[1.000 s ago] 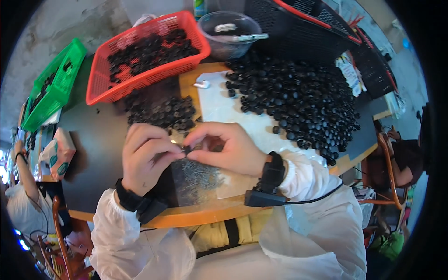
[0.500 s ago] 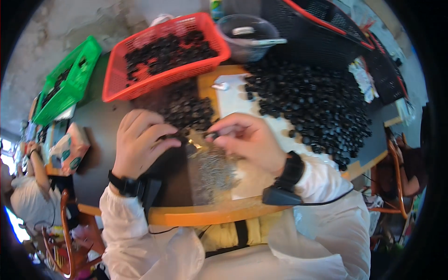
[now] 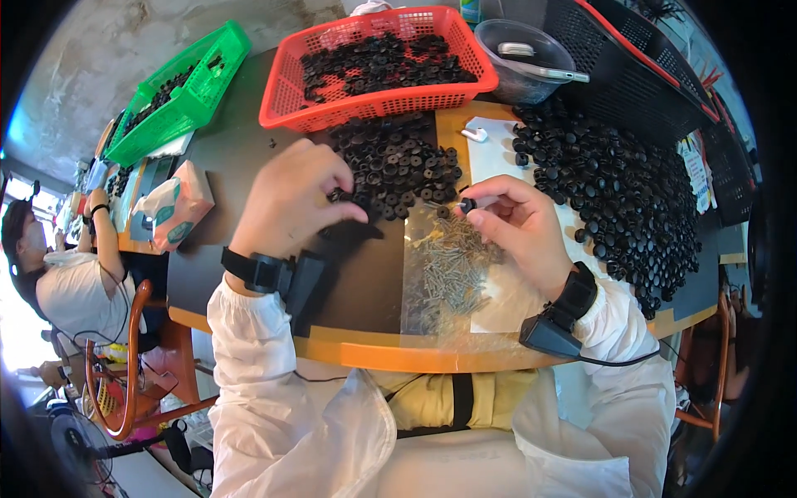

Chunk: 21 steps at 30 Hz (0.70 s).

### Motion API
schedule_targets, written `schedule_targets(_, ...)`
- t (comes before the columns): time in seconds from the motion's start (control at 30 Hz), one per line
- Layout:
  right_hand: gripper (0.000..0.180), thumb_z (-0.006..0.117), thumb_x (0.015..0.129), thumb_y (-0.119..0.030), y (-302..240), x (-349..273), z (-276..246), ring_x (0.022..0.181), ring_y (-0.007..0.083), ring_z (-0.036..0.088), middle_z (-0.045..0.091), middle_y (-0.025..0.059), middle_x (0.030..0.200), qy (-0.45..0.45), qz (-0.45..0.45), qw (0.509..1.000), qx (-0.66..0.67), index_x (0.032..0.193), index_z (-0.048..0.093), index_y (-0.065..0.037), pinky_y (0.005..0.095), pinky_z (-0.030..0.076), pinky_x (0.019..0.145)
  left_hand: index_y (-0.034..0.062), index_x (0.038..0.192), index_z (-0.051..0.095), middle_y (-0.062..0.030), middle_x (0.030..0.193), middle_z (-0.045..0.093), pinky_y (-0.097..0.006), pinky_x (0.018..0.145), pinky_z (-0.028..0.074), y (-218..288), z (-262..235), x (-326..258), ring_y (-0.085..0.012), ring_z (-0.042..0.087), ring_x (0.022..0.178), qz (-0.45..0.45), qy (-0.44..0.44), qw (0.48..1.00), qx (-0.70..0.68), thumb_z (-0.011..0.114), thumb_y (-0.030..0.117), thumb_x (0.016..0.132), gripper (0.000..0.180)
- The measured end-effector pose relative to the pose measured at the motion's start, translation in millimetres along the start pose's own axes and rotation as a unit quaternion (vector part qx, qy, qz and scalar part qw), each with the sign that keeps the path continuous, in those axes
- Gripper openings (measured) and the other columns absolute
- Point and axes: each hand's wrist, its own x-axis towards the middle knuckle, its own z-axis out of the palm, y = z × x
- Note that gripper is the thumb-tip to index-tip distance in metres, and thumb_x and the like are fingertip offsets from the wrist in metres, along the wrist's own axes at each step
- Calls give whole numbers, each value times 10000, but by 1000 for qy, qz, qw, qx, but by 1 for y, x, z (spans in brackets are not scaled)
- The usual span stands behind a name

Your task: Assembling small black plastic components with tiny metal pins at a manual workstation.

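Observation:
My right hand (image 3: 527, 232) pinches a small black knob (image 3: 468, 205) between thumb and fingertips, with a thin silver screw pointing left out of it. Left of it, my left hand (image 3: 290, 195) hovers over the dark tabletop. Its fingers curl around small black parts (image 3: 335, 197), mostly hidden, while the thumb stands apart. Just beyond both hands is a heap of black ring-like discs (image 3: 398, 166), some with a centre hole. Under and beside my right hand, loose silver screws (image 3: 452, 274) lie on a clear plastic sheet. Glossy black round caps (image 3: 618, 191) are piled to the right.
A red basket (image 3: 382, 106) of black parts stands at the back, beside a clear tub (image 3: 531, 83) with a phone-like device on its rim. Black crates (image 3: 631, 75) rise at back right. A green basket (image 3: 187, 108) and tissue pack (image 3: 181, 207) are left. Another person sits far left.
The view has shifted, so the table contents appear farther right and higher. My left hand has drawn back from the discs. The screw in my right hand's knob now shows clearly.

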Motion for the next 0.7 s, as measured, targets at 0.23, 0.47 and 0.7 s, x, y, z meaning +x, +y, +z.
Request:
schedule_targets(0.23,211,674,871,-28,10,2,-5,827,34,577,633,-15,933,3,-63,997,-50,1079,636,-34,185,462,742,33,1001,570,33,621,434,-229,529,351,2,-8,-57,-62,400,574,-236,-25,968,-77,870,211,650,495)
schedule_targets(0.47,201,684,866,-59,12,2,-6,702,13,485,620,-33,884,20,-117,987,-106,1065,653,-52,171,397,646,95,1022,581,-42,670,526,-350,620,472,14,18,-74,-247,567,657,-244,9,970,-11,791,277,755,386)
schedule_targets(0.7,215,690,865,-74,13,3,-4,721,23,519,632,-30,903,-16,-114,985,-129,1077,655,-62,177,420,667,32,1008,557,-70,808,617,-306,655,502,10,28,-79,-169,606,729,-267,126,941,-165,682,176,880,230)
